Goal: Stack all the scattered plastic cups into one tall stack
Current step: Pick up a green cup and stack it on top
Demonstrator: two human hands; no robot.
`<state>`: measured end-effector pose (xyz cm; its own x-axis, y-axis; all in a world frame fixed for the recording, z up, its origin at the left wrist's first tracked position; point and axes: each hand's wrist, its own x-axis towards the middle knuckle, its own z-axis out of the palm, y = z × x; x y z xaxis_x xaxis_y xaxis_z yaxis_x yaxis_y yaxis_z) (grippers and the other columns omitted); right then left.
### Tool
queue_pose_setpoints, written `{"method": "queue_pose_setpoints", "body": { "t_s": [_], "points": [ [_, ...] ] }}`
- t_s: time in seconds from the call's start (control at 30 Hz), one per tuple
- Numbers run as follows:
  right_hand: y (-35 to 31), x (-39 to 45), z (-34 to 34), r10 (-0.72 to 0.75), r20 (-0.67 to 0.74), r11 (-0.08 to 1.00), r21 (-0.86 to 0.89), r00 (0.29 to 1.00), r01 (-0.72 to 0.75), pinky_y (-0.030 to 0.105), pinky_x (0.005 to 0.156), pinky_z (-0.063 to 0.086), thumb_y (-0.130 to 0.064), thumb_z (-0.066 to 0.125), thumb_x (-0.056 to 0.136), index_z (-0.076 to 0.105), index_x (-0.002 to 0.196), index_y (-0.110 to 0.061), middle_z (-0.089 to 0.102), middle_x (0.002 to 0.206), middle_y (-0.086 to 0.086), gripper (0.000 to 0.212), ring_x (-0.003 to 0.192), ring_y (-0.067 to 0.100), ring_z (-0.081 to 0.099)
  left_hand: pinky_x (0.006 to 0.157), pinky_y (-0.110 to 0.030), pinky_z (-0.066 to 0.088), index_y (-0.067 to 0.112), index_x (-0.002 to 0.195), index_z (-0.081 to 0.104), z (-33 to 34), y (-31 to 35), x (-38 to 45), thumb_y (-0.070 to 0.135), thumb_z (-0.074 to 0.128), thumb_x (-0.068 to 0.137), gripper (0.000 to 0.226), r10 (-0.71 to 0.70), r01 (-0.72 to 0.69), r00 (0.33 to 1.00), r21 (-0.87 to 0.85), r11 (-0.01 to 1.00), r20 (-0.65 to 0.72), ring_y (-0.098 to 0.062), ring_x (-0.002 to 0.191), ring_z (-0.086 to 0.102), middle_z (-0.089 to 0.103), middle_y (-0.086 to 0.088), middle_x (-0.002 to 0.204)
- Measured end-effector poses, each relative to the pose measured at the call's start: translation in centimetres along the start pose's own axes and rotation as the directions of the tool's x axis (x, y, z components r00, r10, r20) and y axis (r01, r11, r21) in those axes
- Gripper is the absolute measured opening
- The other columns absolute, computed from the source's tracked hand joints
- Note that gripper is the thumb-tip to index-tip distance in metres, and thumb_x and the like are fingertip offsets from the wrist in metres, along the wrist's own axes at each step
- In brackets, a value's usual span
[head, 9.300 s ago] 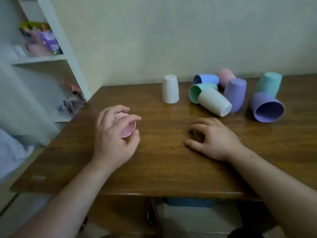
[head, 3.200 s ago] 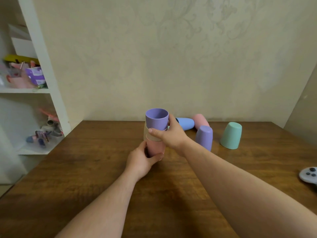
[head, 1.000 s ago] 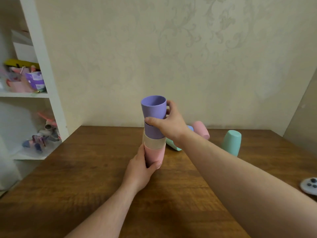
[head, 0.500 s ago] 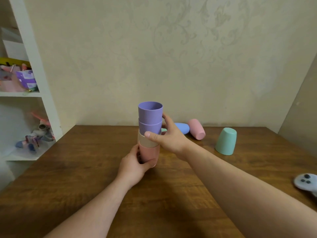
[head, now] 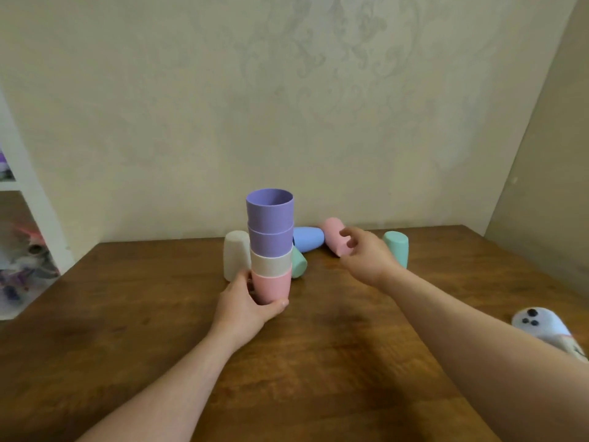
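On the wooden table, the nearest thing is a white game controller, far to the right of the stack and partly hidden by the right forearm. The left hand holds the foot of the stack: its fingers curl around the bottom pink cup, with the thumb pressed on the front and the other fingers on the left side. The stack stands upright with four cups, mouths up: pink at the bottom, then a cream cup, then two purple cups. To the right of the stack, the right hand hangs above the table with the fingers loosely curled and a little apart, holding nothing; the fingertips are just beside a pink cup lying on its side. Just behind the stack a white cup stands upside down on the left, and a green cup lies on the right. Farther back lies a blue cup, and a teal cup stands upside down behind the right hand.
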<state>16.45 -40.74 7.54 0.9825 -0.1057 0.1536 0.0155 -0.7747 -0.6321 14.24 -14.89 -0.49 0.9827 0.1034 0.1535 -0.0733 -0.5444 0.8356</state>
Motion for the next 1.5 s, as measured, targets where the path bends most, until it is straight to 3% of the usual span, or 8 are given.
{"method": "queue_pose_setpoints", "body": {
  "t_s": [0.43,0.67,0.83,0.97,1.1,1.2,1.37,1.5],
  "points": [
    [-4.7,5.6,12.8,0.091,0.048,0.993,-0.083,0.995,-0.087,0.049,0.09,0.052,-0.055,0.06,0.097,0.037,0.127,-0.017,0.067,0.125,0.02,0.054,0.116,0.045,0.058,0.078,-0.029,0.052,0.029,0.122,0.061,-0.3,-1.9,0.4,0.043,0.098,0.069,0.066,-0.04,0.03,0.981,-0.056,0.998,-0.192,-0.016,0.103,0.069,0.07,0.007,0.119],
    [-4.7,3.2,9.3,0.029,0.198,0.931,-0.363,0.98,0.046,0.041,0.071,0.053,-0.042,0.078,0.077,0.039,0.125,-0.017,0.067,0.104,0.005,0.066,0.095,0.031,0.066,0.086,-0.042,0.063,0.034,0.122,0.057,-0.3,-1.6,0.3,0.051,0.094,0.07,0.066,-0.048,0.038,0.984,-0.06,0.997,-0.172,-0.019,0.103,0.073,0.075,0.007,0.119],
    [-4.3,1.0,5.5,0.208,0.329,0.839,-0.543,0.921,0.005,0.036,0.084,0.06,-0.047,0.084,0.074,0.056,0.115,-0.023,0.064,0.101,-0.004,0.055,0.096,0.018,0.066,0.097,-0.041,0.061,0.029,0.138,0.055,-0.6,-1.0,0.0,0.047,0.094,0.078,0.074,-0.057,0.05,0.992,-0.057,0.997,-0.117,-0.021,0.118,0.07,0.071,0.005,0.135],
    [-1.7,-0.4,4.4,0.286,0.351,0.943,0.064,0.892,-0.328,0.036,0.073,0.058,-0.038,0.084,0.081,0.058,0.13,-0.016,0.066,0.114,0.006,0.06,0.093,0.022,0.067,0.1,-0.042,0.06,0.029,0.142,0.057,-0.8,-1.0,-0.3,0.05,0.095,0.077,0.078,-0.048,0.042,0.993,-0.056,0.998,-0.107,-0.022,0.119,0.07,0.071,0.005,0.138],
    [-3.9,-1.1,2.0,0.148,0.233,0.544,0.792,0.961,-0.276,0.038,0.067,0.058,-0.011,0.072,0.094,0.058,0.132,-0.018,0.07,0.123,0.01,0.041,0.093,0.023,0.073,0.097,-0.041,0.06,0.03,0.142,0.056,-0.8,-0.9,-0.6,0.052,0.094,0.076,0.079,-0.032,0.027,0.997,-0.067,0.997,-0.067,-0.02,0.116,0.07,0.073,0.007,0.135],
    [-8.5,-0.8,-0.9,-0.035,0.066,0.456,0.889,0.997,-0.043,0.031,0.059,0.059,-0.015,0.078,0.092,0.061,0.126,-0.019,0.072,0.125,0.009,0.038,0.09,0.019,0.076,0.097,-0.041,0.06,0.033,0.143,0.054,-0.9,-0.7,-0.6,0.054,0.095,0.074,0.083,-0.036,0.034,0.999,-0.085,0.996,-0.024,-0.017,0.115,0.07,0.073,0.009,0.134],
    [-15.4,-0.3,-2.8,-0.154,-0.193,0.52,0.818,0.969,0.245,0.036,0.084,0.062,-0.024,0.09,0.081,0.058,0.128,-0.026,0.07,0.124,0.0,0.057,0.109,0.016,0.074,0.101,-0.032,0.051,0.032,0.156,0.046,-1.1,-0.6,-0.4,0.049,0.091,0.082,0.089,-0.03,0.035,0.999,-0.114,0.993,0.044,-0.018,0.132,0.064,0.065,0.008,0.149],
    [-17.1,0.0,-1.1,-0.233,-0.135,0.655,0.711,0.963,0.258,0.035,0.085,0.065,-0.013,0.09,0.079,0.054,0.135,-0.026,0.067,0.122,-0.002,0.068,0.105,0.014,0.072,0.105,-0.031,0.05,0.031,0.16,0.043,-1.1,-0.8,-0.5,0.051,0.091,0.082,0.094,-0.016,0.023,0.998,-0.132,0.991,0.054,-0.018,0.135,0.062,0.063,0.008,0.152]
  ]
}}
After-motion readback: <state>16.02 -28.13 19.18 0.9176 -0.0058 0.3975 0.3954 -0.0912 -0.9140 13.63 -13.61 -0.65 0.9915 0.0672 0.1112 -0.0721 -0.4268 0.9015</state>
